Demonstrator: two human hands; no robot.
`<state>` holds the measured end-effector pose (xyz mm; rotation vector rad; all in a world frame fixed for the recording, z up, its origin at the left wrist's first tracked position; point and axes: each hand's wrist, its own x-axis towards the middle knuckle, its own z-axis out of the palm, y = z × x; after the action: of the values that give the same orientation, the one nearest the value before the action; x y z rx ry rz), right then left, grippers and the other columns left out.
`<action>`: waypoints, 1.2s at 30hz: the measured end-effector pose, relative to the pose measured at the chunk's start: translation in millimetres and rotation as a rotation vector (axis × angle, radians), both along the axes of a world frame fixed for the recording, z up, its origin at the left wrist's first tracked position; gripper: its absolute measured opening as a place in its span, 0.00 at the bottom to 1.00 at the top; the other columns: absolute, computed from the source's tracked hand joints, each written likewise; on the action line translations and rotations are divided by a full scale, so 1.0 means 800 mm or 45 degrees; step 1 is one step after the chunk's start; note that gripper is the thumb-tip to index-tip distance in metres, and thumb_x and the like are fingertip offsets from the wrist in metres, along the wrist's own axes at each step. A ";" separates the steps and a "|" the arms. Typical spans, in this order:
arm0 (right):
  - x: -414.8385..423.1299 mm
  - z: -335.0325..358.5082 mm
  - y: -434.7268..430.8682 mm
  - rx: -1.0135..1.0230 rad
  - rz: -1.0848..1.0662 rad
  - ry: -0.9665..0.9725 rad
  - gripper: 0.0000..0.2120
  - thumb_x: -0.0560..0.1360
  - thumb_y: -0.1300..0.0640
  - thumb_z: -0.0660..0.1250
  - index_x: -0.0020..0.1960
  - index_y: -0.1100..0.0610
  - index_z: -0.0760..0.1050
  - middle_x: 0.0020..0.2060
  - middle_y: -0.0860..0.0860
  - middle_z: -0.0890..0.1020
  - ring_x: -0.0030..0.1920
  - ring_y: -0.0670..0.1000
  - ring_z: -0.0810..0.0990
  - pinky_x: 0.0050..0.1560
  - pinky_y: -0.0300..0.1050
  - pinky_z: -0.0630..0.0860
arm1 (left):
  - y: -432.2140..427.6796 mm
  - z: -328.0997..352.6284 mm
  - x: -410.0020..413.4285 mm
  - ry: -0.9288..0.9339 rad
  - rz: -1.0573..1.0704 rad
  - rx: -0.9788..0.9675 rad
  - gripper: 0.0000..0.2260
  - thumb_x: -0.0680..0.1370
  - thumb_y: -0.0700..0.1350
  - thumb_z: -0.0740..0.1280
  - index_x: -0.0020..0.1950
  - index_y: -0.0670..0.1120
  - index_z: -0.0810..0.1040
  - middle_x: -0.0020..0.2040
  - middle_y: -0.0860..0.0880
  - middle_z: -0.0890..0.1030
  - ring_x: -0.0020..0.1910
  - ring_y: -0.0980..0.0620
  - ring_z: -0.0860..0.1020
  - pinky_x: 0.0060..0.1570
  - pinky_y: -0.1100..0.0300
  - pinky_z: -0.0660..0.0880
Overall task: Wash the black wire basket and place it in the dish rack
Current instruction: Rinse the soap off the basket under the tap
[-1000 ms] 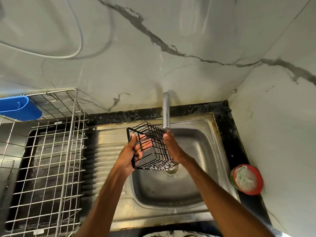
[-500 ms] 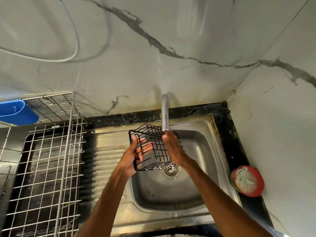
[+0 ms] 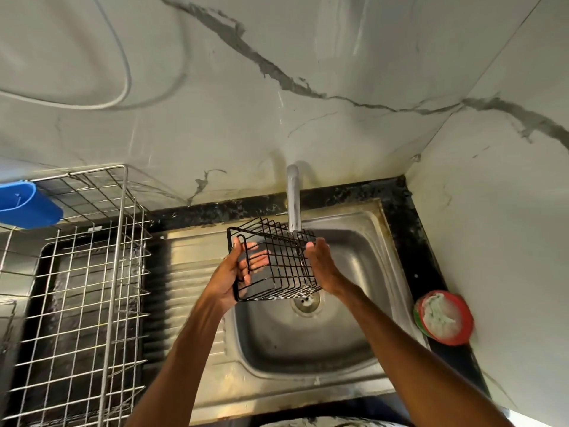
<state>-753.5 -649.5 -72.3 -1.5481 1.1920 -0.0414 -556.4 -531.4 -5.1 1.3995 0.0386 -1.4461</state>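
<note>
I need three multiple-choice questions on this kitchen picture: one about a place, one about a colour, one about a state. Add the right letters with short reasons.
1. Where is the black wire basket? A on the floor; B in the air over the sink, below the faucet; C inside a cupboard.
2. What colour is the container at the far left of the dish rack? A yellow; B green; C blue.
3. How is the basket held? A by both hands; B by one hand; C by no hand.
Answers: 1 B, it hangs under the faucet. 2 C, it is bright blue. 3 A, the left hand grips one end, the right hand presses the other.
</note>
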 end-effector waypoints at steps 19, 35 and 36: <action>0.034 0.055 0.016 -0.159 0.086 -0.145 0.33 0.81 0.32 0.43 0.76 0.52 0.58 0.76 0.55 0.61 0.77 0.60 0.59 0.76 0.67 0.57 | -0.004 0.004 0.001 -0.024 0.031 0.025 0.20 0.84 0.58 0.60 0.64 0.44 0.80 0.43 0.45 0.88 0.23 0.58 0.80 0.17 0.69 0.71; -0.014 0.055 0.012 -0.456 0.469 -0.139 0.55 0.64 0.36 0.80 0.80 0.39 0.49 0.81 0.43 0.52 0.80 0.50 0.54 0.77 0.60 0.59 | -0.016 0.000 0.010 0.210 0.241 -0.084 0.19 0.80 0.56 0.65 0.47 0.42 0.87 0.36 0.47 0.86 0.29 0.55 0.84 0.21 0.68 0.75; -0.011 0.053 0.004 -0.452 0.440 -0.178 0.51 0.64 0.41 0.81 0.78 0.39 0.55 0.78 0.45 0.58 0.77 0.51 0.61 0.75 0.59 0.65 | -0.016 0.001 0.009 0.212 0.225 -0.070 0.20 0.80 0.56 0.65 0.46 0.42 0.88 0.37 0.46 0.87 0.29 0.54 0.85 0.20 0.68 0.75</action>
<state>-762.1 -646.4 -30.2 -2.0113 0.8236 -0.1368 -549.3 -544.3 -4.3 1.1972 0.2217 -1.4019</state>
